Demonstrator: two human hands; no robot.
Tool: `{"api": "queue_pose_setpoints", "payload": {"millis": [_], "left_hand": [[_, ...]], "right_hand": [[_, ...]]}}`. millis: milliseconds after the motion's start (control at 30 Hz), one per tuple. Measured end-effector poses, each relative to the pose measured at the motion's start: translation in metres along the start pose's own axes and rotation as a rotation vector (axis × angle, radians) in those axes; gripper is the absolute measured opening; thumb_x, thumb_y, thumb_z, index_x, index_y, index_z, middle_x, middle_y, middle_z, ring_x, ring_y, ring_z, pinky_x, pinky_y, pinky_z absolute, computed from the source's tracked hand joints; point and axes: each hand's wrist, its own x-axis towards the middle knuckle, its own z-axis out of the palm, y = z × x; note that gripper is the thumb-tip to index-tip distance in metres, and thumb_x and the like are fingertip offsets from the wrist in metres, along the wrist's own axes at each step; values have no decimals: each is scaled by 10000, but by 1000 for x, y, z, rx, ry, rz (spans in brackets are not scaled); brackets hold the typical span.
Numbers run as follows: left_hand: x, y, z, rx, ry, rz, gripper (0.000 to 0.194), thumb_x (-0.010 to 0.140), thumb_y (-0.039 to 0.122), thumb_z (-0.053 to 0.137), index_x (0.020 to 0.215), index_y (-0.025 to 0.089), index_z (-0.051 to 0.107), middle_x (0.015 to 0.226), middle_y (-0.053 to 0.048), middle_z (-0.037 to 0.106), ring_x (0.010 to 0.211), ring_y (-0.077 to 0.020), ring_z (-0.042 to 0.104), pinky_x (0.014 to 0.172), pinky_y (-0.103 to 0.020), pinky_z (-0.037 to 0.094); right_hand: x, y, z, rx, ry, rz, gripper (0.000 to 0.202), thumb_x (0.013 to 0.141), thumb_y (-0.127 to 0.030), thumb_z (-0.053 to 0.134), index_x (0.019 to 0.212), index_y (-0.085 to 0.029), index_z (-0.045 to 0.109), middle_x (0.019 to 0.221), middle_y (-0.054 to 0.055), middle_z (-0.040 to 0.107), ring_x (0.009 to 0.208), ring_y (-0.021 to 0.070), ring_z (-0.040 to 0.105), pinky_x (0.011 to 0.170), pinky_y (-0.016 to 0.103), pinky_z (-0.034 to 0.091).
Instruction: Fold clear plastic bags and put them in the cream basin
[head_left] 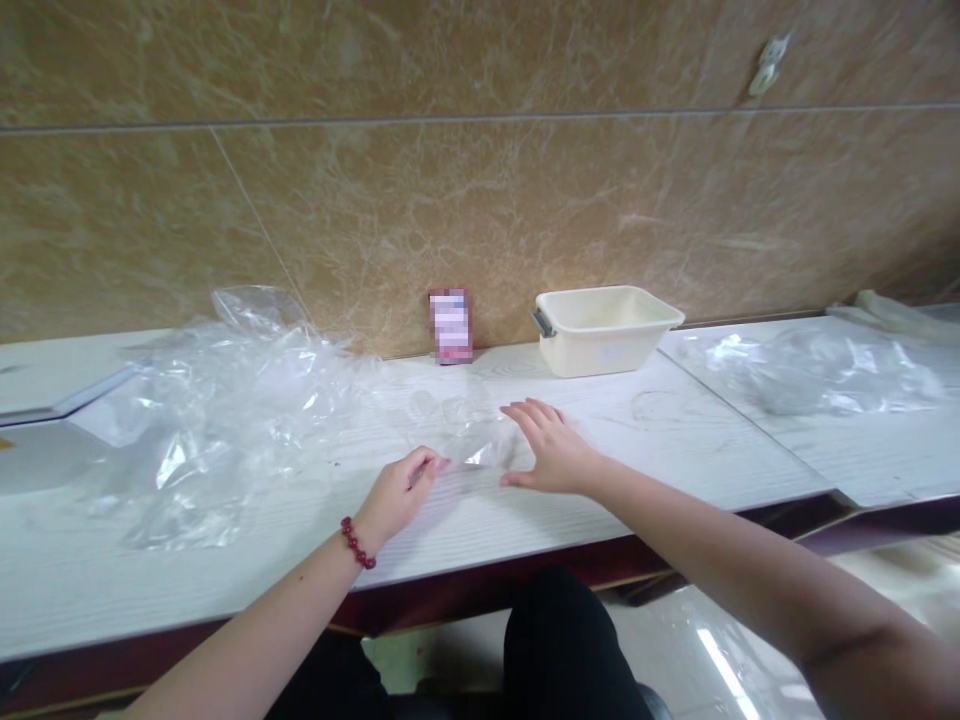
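Observation:
A clear plastic bag [480, 440] is pinched at its near left corner by my left hand [401, 492], which wears a red bead bracelet [358, 543]. Just right of the bag, my right hand [551, 447] is open, thumb and fingers spread apart. Whether its fingertips touch the film is hard to make out. To the left lies a big loose pile of clear plastic bags [247, 400]. More clear plastic [817, 370] rests on the right part of the white table [480, 530].
A cream plastic tub [600, 345] with a grey handle stands at the back, beside a small red-edged card [451, 326] against the marbled wall [420, 210]. A white box [37, 450] sits at the far left, partly under the pile. The table's front edge runs before my knees.

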Motion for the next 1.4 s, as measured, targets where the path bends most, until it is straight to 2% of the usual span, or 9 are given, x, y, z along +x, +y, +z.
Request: {"api": "queue_pose_setpoints", "payload": {"millis": [100, 233, 433, 633, 733, 833, 967, 1100, 1400], "left_hand": [[1, 1, 3, 4, 4, 27, 254, 804, 346, 326, 839, 201, 531, 857, -8, 610, 808, -130, 550, 716, -239, 420], [1, 1, 4, 91, -1, 181, 248, 787, 337, 359, 803, 193, 560, 935, -36, 587, 882, -143, 524, 804, -282, 396], [-3, 1, -8, 255, -195, 422, 271, 748, 374, 428, 922, 225, 572, 1001, -28, 582, 971, -166, 487, 890, -348, 330], [23, 20, 9, 362, -230, 367, 355, 801, 368, 315, 1071, 216, 488, 1086, -46, 539, 1036, -181, 444, 932, -393, 255], [33, 25, 34, 486, -217, 326, 477, 777, 445, 319, 1168, 181, 390, 1243, -101, 384, 1159, -244, 293, 940, -461, 197], [33, 23, 52, 542, -253, 325, 556, 769, 505, 269, 1217, 179, 319, 1304, -113, 281, 1203, -268, 188, 941, -496, 145], [27, 20, 57, 544, -240, 329, 547, 776, 518, 214, 1235, 229, 278, 1332, -91, 221, 1210, -269, 163, 941, -513, 107], [26, 19, 55, 534, -230, 334, 547, 776, 521, 205, 1237, 234, 272, 1325, -86, 241, 1210, -268, 163, 944, -517, 90], [27, 19, 55, 482, -238, 344, 547, 774, 517, 222, 1237, 231, 277, 1323, -81, 244, 1211, -279, 149, 939, -537, 68]], "right_hand": [[-7, -36, 15, -89, 71, 215, 935, 564, -585, 513, 1290, -123, 147, 1284, 169, 252, 1171, 339, 166, 894, 498, 165], [5, -49, 25, -127, 80, 277, 660, 702, -318, 459, 1283, -154, 192, 1287, 136, 278, 1173, 301, 207, 898, 467, 189], [3, -21, 0, -82, -81, -5, 347, 769, -195, 375, 1088, -267, 488, 1169, 38, 465, 1119, 232, 329, 900, 445, 220], [7, 4, -29, 76, -400, -300, 378, 681, -367, 522, 1057, -325, 506, 1176, 20, 451, 1094, 233, 366, 884, 428, 259], [42, 12, -23, 164, -302, -360, 363, 745, -320, 443, 1092, -222, 490, 1074, 52, 521, 999, 164, 447, 850, 315, 319], [80, 15, 4, 36, -191, -314, 300, 738, -262, 460, 1010, -168, 546, 1024, 76, 539, 952, 181, 457, 820, 327, 319], [108, 17, 39, -106, -160, -464, 251, 749, -265, 464, 969, -197, 563, 1050, 58, 528, 979, 206, 410, 792, 344, 291], [120, 18, 49, -138, -154, -600, 218, 793, -259, 396, 827, -183, 598, 947, 54, 574, 943, 179, 423, 777, 319, 274], [162, 28, 56, -17, -52, -228, 210, 769, -250, 417, 788, -151, 600, 826, 55, 593, 801, 141, 504, 722, 232, 338]]}}
